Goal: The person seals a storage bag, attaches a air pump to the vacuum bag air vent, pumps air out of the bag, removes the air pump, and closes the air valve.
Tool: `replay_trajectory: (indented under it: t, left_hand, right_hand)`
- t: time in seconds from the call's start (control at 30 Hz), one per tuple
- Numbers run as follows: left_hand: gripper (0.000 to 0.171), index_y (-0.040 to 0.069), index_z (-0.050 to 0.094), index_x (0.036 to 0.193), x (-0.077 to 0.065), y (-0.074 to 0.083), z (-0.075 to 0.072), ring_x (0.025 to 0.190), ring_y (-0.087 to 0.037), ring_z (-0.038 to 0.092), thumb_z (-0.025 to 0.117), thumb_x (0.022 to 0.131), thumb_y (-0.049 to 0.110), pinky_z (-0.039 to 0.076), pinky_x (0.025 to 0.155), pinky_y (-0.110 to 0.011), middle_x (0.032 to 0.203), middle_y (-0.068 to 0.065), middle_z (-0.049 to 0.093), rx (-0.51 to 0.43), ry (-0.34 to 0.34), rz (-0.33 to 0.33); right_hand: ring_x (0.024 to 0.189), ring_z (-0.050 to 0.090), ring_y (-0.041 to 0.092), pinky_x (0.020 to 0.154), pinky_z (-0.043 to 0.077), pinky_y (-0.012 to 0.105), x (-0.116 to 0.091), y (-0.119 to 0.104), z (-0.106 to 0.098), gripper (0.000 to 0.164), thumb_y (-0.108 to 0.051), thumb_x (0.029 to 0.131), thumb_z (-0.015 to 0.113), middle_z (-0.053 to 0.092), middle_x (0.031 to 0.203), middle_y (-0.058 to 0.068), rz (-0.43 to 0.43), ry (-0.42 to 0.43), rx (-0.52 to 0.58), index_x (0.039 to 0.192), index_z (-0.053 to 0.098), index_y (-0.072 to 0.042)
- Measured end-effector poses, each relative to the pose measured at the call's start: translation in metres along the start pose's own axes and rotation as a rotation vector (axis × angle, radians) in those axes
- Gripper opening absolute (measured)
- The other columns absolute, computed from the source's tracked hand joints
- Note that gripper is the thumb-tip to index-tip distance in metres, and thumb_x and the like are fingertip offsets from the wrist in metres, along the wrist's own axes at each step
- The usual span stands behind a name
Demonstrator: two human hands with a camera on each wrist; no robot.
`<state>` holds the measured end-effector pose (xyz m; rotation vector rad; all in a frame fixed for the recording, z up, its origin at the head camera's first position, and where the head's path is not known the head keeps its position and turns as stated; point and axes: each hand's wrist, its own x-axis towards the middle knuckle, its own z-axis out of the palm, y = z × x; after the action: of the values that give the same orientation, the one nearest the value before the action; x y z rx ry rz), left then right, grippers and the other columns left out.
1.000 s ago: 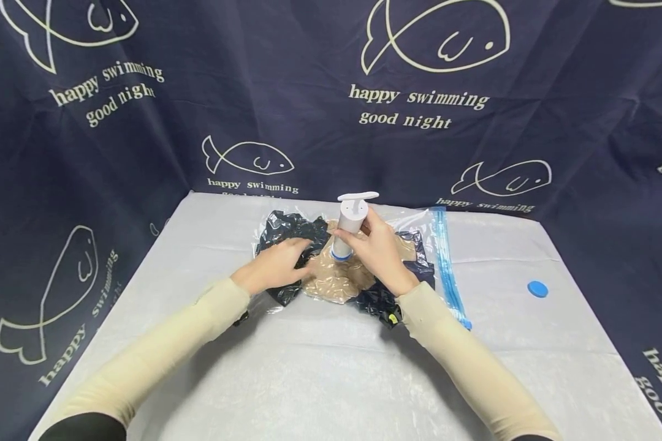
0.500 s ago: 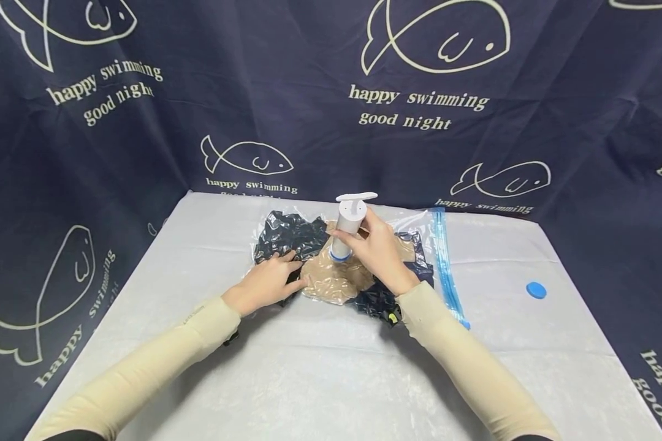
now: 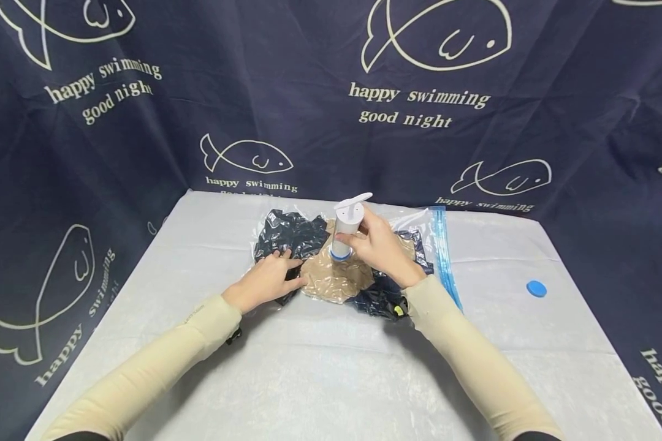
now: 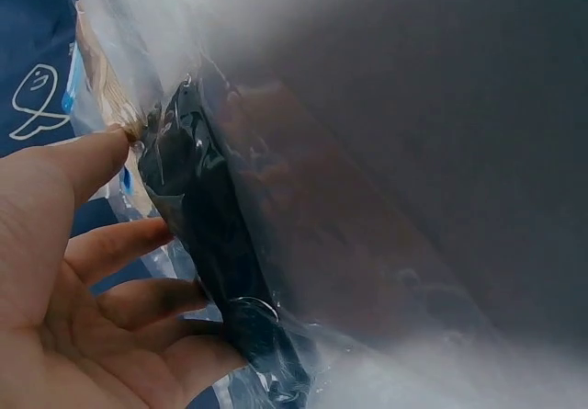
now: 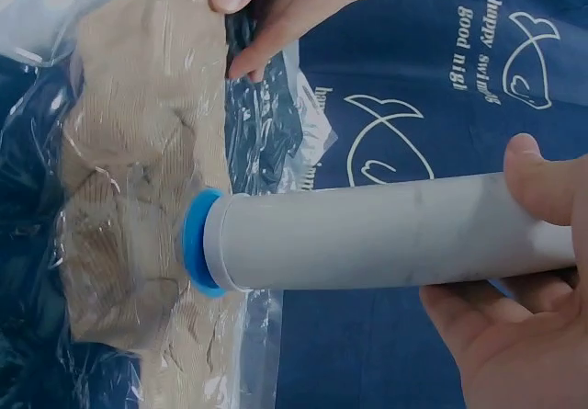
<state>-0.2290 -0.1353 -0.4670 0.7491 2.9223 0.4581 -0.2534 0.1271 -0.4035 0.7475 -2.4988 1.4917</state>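
A clear vacuum storage bag (image 3: 331,282) lies on the table, packed with beige ribbed cloth (image 5: 138,115) and dark clothes (image 3: 292,233). On the blue valve ring (image 5: 200,242) near its middle stands a white hand pump (image 5: 367,234), its T-shaped handle (image 3: 354,201) down close to the barrel top. My right hand (image 3: 385,246) grips the pump barrel with thumb and fingers. With fingers spread, my left hand (image 3: 265,280) rests on the dark, left part of the bag. In the left wrist view its fingertips touch the film over a dark garment (image 4: 216,216).
A blue round cap (image 3: 537,289) lies on the table to the right. The bag's blue zip edge (image 3: 445,257) runs along its right side. Behind the pale tabletop (image 3: 331,380) hangs a dark blue fish-print curtain (image 3: 320,122), which also closes off both sides.
My left hand has shifted left and settled on the dark clothes in the bag. The pump's handle has turned, its right end now higher. My right hand still grips the barrel.
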Motion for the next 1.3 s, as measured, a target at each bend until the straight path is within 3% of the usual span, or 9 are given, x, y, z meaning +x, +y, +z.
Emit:
replay_trajectory:
  t: [0.3,0.47,0.6,0.7,0.87,1.03,1.3]
  left_hand:
    - [0.060,0.006,0.062,0.141,0.000,0.001,-0.001,0.133,-0.059,0.048,0.063,0.100,0.050,0.045,0.108,-0.065,0.147,-0.038,0.047,-0.001,-0.003,0.003]
    - [0.059,0.007,0.062,0.141,0.001,0.002,0.001,0.133,-0.060,0.047,0.062,0.100,0.049,0.044,0.109,-0.066,0.147,-0.038,0.046,-0.002,-0.004,-0.002]
    - [0.059,0.008,0.062,0.141,0.001,0.002,0.000,0.134,-0.060,0.047,0.063,0.100,0.049,0.043,0.110,-0.065,0.148,-0.037,0.046,-0.016,-0.001,-0.014]
    - [0.063,0.005,0.059,0.144,0.002,0.003,-0.001,0.131,-0.054,0.054,0.067,0.098,0.047,0.048,0.107,-0.061,0.146,-0.033,0.052,-0.044,0.021,-0.020]
    - [0.074,-0.001,0.048,0.150,0.007,0.010,-0.007,0.133,-0.040,0.058,0.075,0.094,0.038,0.048,0.111,-0.052,0.148,-0.021,0.056,-0.180,0.135,-0.020]
    - [0.072,0.006,0.045,0.154,0.024,0.024,-0.012,0.140,-0.035,0.052,0.076,0.094,0.031,0.041,0.118,-0.049,0.153,-0.017,0.053,-0.335,0.250,0.031]
    - [0.077,0.009,0.043,0.154,0.055,0.046,-0.009,0.140,-0.032,0.053,0.082,0.090,0.023,0.041,0.118,-0.049,0.149,-0.014,0.058,-0.494,0.305,0.110]
  right_hand:
    - [0.125,0.063,0.034,0.109,0.051,0.046,-0.003,-0.003,0.001,0.054,-0.011,0.091,0.077,0.064,0.130,0.017,0.073,0.044,-0.012,0.138,0.052,-0.003]
    - [0.117,0.061,0.032,0.100,0.055,0.049,-0.008,-0.007,0.003,0.067,-0.022,0.086,0.085,0.057,0.129,0.014,0.044,0.169,-0.041,0.139,0.048,-0.004]
    - [0.107,0.063,0.028,0.092,0.058,0.047,-0.008,-0.010,0.005,0.064,-0.019,0.082,0.089,0.058,0.122,0.014,0.010,0.261,-0.035,0.132,0.051,-0.002]
    - [0.104,0.064,0.026,0.090,0.059,0.044,-0.007,-0.011,0.006,0.061,-0.016,0.082,0.088,0.061,0.119,0.014,0.001,0.281,-0.052,0.130,0.053,-0.002]
    - [0.105,0.067,0.030,0.092,0.060,0.046,-0.006,-0.012,0.005,0.057,-0.008,0.082,0.087,0.064,0.120,0.016,-0.016,0.254,-0.013,0.129,0.056,0.000]
    - [0.110,0.068,0.031,0.097,0.059,0.039,-0.006,-0.010,0.000,0.054,-0.003,0.083,0.085,0.063,0.123,0.017,-0.017,0.192,0.013,0.131,0.060,0.000]
    - [0.118,0.066,0.034,0.103,0.056,0.036,-0.005,-0.008,-0.010,0.052,0.003,0.087,0.078,0.061,0.124,0.018,-0.017,0.107,0.033,0.135,0.059,0.000]
